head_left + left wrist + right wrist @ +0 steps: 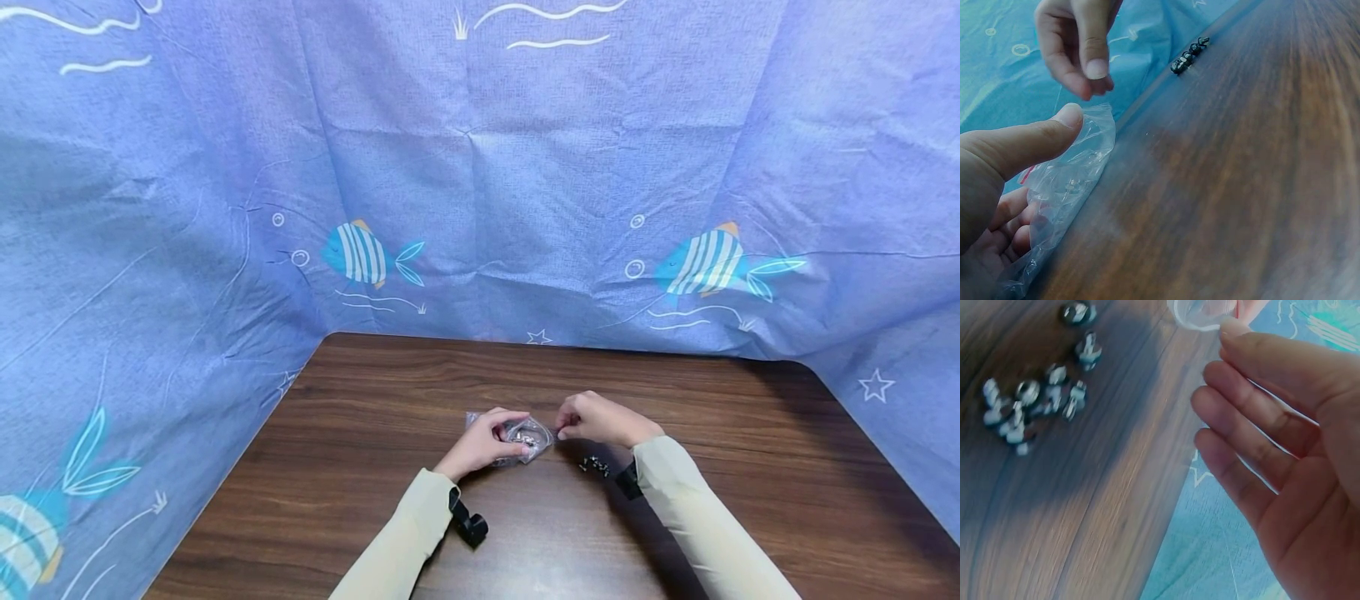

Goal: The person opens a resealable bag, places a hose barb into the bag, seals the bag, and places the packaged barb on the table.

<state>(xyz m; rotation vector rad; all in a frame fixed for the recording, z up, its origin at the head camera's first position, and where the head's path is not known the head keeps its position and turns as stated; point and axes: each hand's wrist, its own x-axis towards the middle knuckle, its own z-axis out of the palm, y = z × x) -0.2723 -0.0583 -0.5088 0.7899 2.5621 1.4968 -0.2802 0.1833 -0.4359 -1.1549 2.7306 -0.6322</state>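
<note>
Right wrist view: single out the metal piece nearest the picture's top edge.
The shiny metal piece at the very top; a second piece lies just below it, the other pieces cluster lower left.

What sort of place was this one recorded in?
Probably a makeshift indoor recording corner: a creased, fish-printed blue cloth hangs behind and beside a wood-grain table, and the person wears a black wrist device. The cloth hides whatever room lies beyond.
</note>
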